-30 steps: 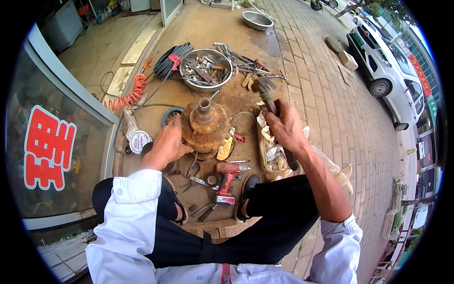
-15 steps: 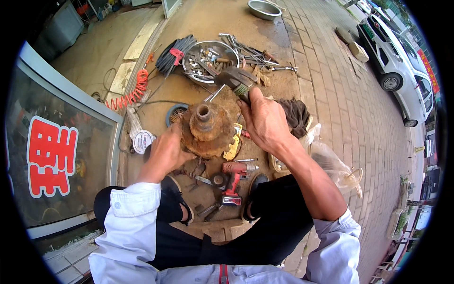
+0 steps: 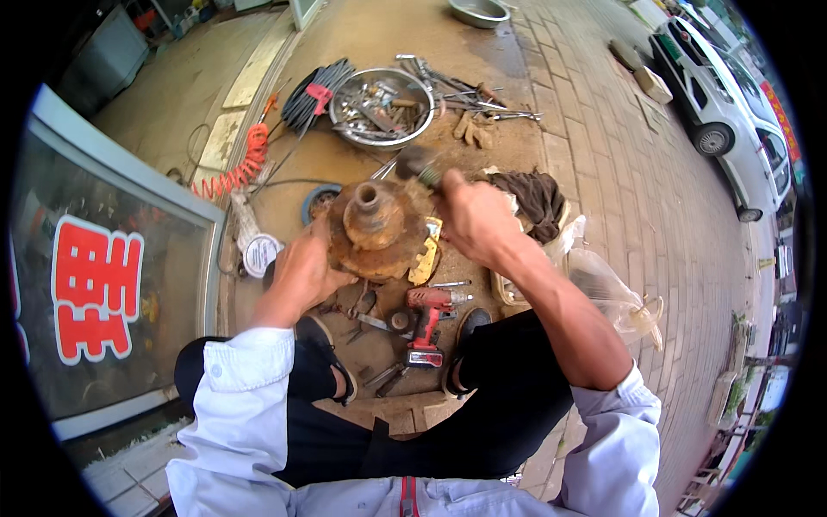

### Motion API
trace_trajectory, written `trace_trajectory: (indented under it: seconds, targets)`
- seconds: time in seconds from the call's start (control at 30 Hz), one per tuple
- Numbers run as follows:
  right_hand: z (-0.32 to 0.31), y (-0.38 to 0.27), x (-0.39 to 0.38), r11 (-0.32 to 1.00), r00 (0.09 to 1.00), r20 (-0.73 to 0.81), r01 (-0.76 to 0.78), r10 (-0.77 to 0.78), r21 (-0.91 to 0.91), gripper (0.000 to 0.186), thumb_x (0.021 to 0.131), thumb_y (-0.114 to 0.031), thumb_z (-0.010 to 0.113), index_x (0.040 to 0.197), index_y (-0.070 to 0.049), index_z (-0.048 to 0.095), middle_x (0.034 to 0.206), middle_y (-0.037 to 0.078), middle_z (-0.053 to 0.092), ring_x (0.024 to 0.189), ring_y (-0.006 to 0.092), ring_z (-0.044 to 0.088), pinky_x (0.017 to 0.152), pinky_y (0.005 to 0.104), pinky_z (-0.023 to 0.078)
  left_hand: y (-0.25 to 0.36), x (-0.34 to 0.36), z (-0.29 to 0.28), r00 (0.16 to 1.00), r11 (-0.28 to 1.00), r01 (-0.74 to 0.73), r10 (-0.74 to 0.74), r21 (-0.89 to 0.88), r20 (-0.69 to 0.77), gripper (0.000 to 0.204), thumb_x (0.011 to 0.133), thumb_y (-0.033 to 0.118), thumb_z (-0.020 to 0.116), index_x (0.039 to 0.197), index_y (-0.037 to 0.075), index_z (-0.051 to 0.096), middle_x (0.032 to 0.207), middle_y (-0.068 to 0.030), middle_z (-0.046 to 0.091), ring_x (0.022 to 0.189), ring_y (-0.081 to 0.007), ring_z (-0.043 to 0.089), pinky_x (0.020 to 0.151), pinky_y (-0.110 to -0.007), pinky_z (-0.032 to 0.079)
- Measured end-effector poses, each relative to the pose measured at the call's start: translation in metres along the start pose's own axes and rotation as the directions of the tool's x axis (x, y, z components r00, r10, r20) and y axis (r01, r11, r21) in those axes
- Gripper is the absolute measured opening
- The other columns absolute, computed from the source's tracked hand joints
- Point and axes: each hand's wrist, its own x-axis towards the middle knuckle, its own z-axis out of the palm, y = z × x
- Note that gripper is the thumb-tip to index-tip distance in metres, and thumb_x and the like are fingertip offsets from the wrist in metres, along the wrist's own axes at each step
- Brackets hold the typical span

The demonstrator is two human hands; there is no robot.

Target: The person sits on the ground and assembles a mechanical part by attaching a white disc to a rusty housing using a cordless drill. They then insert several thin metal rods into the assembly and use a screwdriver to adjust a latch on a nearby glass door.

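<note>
A rusty, round metal hub (image 3: pixel 376 231) with a short tube standing up in its middle is held over the ground. My left hand (image 3: pixel 303 269) grips its left edge, fingers partly hidden beneath it. In my right hand (image 3: pixel 479 217) is a hammer (image 3: pixel 419 165), its dark head smeared by motion just above and right of the hub. A gap shows between the hammer head and the central tube. Below the hub, between my feet, lies a red cordless drill (image 3: pixel 427 323). A yellow tool (image 3: pixel 425 252) lies just right of the hub.
Beyond the hub stands a metal basin (image 3: pixel 382 142) of small parts, with a coiled black cable (image 3: pixel 315 95) to its left and several wrenches and gloves (image 3: pixel 472 129) to its right. A dark cloth (image 3: pixel 536 202) and plastic bag (image 3: pixel 607 289) lie right. A glass door (image 3: pixel 177 258) borders the left.
The hammer and my right hand have swung down slightly, and the hammer head is now blurred. My left hand keeps its hold on the hub, which has barely moved.
</note>
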Motion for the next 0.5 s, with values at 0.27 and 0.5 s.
trace_trajectory:
  seconds: [0.27, 0.5]
  targets:
    - [0.000, 0.015, -0.004, 0.998, 0.999, 0.035, 0.036, -0.038, 0.046, 0.017, 0.100, -0.010, 0.047, 0.094, 0.004, 0.054, 0.068, 0.021, 0.064, 0.057, 0.0349, 0.063, 0.053, 0.0489, 0.053, 0.004, -0.004, -0.001, 0.999, 0.999, 0.037, -0.038, 0.018, 0.039, 0.100, 0.063, 0.015, 0.094, 0.145, -0.005, 0.041, 0.125, -0.0309, 0.064, 0.117, -0.0469, 0.062, 0.096, -0.047, 0.053]
    - [-0.017, 0.060, -0.030, 0.998, 0.964, -0.264, -0.012, 0.027, 0.060, 0.025, 0.094, -0.016, 0.060, 0.091, 0.008, 0.061, 0.082, 0.033, 0.068, 0.080, 0.0501, 0.069, 0.073, 0.0546, 0.056, -0.002, -0.004, 0.008, 0.992, 0.989, 0.109, -0.102, -0.101, 0.073, 0.101, 0.064, 0.011, 0.092, 0.148, -0.009, 0.040, 0.137, -0.0274, 0.061, 0.130, -0.0359, 0.059, 0.109, -0.039, 0.046]
